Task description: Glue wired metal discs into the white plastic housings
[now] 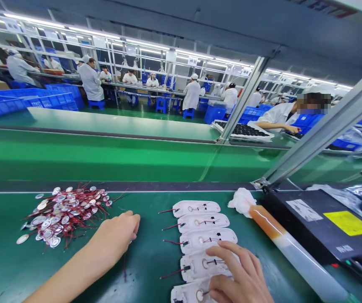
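Shell row [196,244] is the reference: five white casings stacked far to near, each one's long axis running left-right, red leads [172,277] out of the left ends. Left hand [120,231] is off the row's left side, between it and the disc pile [64,214], so I judge it the nearer one to those lead ends. Left fingers are pinched together, apparently on a disc [132,241]: edge glint only, rest hidden; red wire [124,267] hangs just below. Right hand [240,269] comes over the row's near right, fingers apart, tips on or just above the nearer casings; can't confirm contact. Capped tube [297,252] slants right of the row.
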Available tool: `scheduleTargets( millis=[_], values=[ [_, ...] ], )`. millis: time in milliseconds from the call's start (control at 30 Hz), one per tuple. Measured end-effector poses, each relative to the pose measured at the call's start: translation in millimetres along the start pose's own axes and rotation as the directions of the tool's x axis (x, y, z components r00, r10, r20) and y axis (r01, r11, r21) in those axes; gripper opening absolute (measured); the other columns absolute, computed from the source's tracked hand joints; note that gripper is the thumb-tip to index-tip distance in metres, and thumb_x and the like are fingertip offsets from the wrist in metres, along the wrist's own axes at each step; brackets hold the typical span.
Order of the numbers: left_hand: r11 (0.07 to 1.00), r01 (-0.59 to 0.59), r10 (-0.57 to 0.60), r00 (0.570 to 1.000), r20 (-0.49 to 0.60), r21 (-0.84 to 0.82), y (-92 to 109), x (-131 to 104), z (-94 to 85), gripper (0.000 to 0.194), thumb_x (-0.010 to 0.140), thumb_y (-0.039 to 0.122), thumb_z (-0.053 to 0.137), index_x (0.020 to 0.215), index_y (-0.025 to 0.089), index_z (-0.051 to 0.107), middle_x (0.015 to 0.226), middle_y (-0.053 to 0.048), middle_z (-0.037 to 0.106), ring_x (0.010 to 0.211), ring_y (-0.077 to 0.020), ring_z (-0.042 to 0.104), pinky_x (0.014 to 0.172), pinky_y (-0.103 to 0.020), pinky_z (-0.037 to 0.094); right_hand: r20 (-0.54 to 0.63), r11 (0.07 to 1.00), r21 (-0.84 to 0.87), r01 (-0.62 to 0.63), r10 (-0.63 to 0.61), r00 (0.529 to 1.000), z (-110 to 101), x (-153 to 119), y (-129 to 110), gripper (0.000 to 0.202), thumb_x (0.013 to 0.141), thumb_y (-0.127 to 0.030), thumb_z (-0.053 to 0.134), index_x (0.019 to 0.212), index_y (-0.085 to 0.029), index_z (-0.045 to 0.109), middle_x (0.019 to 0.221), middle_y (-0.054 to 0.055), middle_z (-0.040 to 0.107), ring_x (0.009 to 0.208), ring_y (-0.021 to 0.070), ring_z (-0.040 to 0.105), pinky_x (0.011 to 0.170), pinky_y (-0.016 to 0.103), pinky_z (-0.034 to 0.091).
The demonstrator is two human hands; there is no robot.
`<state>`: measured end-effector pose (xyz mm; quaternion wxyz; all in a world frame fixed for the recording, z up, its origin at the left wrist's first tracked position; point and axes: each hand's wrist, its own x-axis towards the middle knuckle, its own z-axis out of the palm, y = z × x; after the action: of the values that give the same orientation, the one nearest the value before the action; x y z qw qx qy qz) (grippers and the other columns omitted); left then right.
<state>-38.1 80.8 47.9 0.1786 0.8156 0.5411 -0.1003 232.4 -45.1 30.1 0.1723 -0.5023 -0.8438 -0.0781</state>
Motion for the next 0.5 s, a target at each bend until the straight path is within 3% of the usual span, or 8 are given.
scheduleTargets(
  millis=[167, 500],
  values=[
    [1.0, -0.022, 0.022, 1.0, -0.019, -0.021, -1, -5, -4.5, 0.018, 0.072, 0.013, 0.04, 0.083, 0.021, 0.053, 0.086, -0.004, 0.063, 0.075, -0.021, 0.061, 0.059, -0.028, 0.034, 0.015, 1.0, 0.024, 0.006, -0.007, 1.0, 1, -2, 1, 0.012, 0.083, -0.02, 0.059, 0.074, -0.028, 0.06, 0.117, -0.004, 0.055, 0.109, 0.0257, 0.048, 0.079, 0.038, 0.044],
    [0.998, -0.019, 0.022, 0.999, 0.045, -0.068, -12, -4, -4.4, 0.014, 0.064, 0.012, 0.044, 0.069, 0.02, 0.055, 0.074, -0.004, 0.068, 0.071, -0.0234, 0.062, 0.055, -0.027, 0.03, -0.016, 0.998, 0.004, 0.064, -0.064, 0.998, 3, -5, 2, 0.009, 0.082, -0.022, 0.064, 0.085, -0.031, 0.063, 0.115, 0.0, 0.055, 0.109, 0.0268, 0.048, 0.079, 0.04, 0.043]
  ],
)
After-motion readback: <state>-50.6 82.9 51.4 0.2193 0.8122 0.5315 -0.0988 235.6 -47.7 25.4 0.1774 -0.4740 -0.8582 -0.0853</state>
